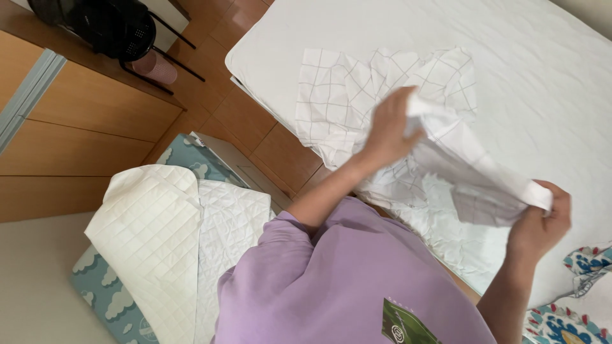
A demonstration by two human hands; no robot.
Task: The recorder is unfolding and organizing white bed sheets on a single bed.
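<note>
1. White grid-checked cotton cloth (382, 102): soft, light, limp; bunched edge stretched between both hands, rest trailing onto white mattress (542, 76) beyond.
2. Left hand (389, 127) clenched on edge.
3. Right hand (542, 220) pinches corner; edges grip best.

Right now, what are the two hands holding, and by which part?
Both hands grip the white grid-patterned cloth by its lifted edge: left hand at one end, right hand at a corner. The rest trails on the bed.

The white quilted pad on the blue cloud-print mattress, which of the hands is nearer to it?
The left hand. It grips the checked white sheet over the bed, right of the quilted pad. The right hand holds the sheet's other end, farther right.
</note>
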